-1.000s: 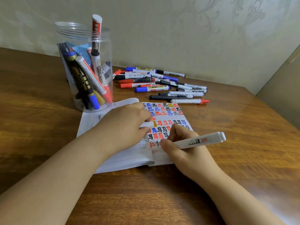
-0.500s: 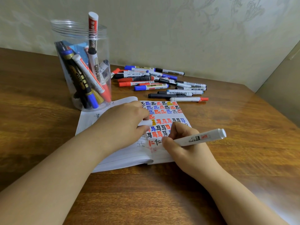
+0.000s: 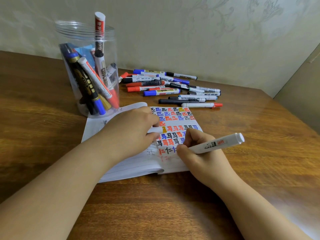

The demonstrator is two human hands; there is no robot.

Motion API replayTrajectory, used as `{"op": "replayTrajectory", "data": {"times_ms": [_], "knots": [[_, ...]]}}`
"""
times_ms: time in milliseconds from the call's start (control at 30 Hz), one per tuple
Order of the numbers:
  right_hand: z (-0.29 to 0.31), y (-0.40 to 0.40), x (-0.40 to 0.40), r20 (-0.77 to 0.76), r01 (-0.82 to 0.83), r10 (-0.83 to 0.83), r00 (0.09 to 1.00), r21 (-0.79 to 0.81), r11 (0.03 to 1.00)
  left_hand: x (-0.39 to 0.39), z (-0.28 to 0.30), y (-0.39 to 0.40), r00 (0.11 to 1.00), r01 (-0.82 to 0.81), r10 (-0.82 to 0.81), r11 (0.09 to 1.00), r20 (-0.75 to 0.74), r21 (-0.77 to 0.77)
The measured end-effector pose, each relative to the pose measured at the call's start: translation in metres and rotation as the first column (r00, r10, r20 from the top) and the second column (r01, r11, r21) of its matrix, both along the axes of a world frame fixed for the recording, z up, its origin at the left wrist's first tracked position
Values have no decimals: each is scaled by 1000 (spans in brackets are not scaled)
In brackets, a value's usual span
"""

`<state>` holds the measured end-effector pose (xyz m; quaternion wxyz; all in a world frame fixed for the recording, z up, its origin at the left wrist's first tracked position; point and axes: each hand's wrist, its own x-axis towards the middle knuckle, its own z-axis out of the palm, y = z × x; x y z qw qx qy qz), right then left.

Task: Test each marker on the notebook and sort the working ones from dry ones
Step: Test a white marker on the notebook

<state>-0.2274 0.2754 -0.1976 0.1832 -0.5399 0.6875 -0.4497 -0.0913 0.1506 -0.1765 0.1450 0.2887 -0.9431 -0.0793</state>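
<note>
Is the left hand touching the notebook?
Touching. The head view shows the left hand resting flat on the open notebook, holding a white cap.

White marker (image 3: 214, 144) tilts over open notebook (image 3: 131, 163), loose markers (image 3: 173, 87) behind.

right hand (image 3: 200, 153) grips white marker (image 3: 216, 144), tip hidden under fingers on notebook (image 3: 176, 163) | left hand (image 3: 133, 132) presses page, pinching a white cap (image 3: 155, 130) | clear jar (image 3: 90, 70) and loose markers (image 3: 173, 87) beyond fingertips
</note>
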Motion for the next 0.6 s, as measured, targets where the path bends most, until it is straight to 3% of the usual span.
{"op": "replayTrajectory", "data": {"times_ms": [133,367,600], "knots": [[-1,-1,-4,174,58,-48,984,-55,997,0,-2,-1,999,18,-16,999,-51,41],[4,-1,-14,522,122,22,853,-241,963,-2,3,5,965,175,-124,962,-232,210],[5,0,-16,559,51,109,822,-263,964,-6,6,17,937,264,-161,908,-311,326]]}}
